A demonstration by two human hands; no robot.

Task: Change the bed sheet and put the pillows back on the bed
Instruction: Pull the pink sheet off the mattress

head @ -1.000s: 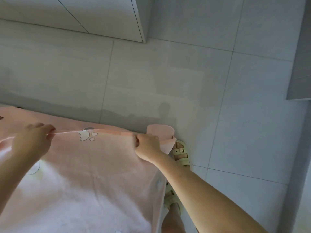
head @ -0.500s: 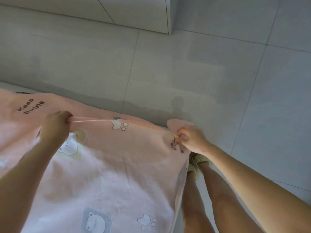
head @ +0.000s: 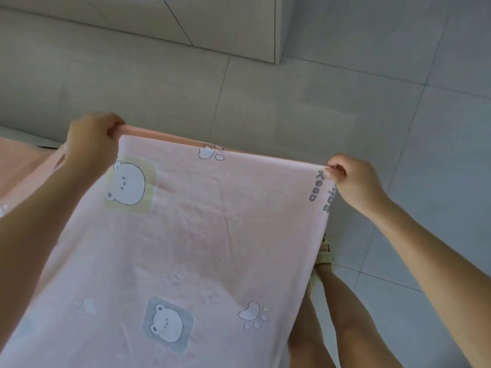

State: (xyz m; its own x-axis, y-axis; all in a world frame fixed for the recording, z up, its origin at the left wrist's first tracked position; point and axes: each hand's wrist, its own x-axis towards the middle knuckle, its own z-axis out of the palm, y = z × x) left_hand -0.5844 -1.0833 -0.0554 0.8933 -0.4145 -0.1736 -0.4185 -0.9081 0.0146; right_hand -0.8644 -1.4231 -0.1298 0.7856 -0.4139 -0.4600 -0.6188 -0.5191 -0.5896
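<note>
A pink bed sheet [head: 202,235] printed with white bears, paw marks and the word "Keep" hangs stretched in front of me. My left hand [head: 90,144] grips its top edge at the left. At the right corner of the same edge, my right hand [head: 350,179] pinches the fabric. The edge runs taut between the two hands, sloping down to the right. More of the pink sheet [head: 18,166] trails off at the far left. No pillows or bed are in view.
Grey floor tiles [head: 318,107] spread out beyond the sheet. A pale cabinet or wall base [head: 212,25] with a corner runs along the top. My legs and a cream sandal [head: 324,256] show just right of the sheet.
Both hands have risen and spread wider apart, pulling the sheet's top edge taut and higher. The right hand now holds the corner by the "Keep" lettering.
</note>
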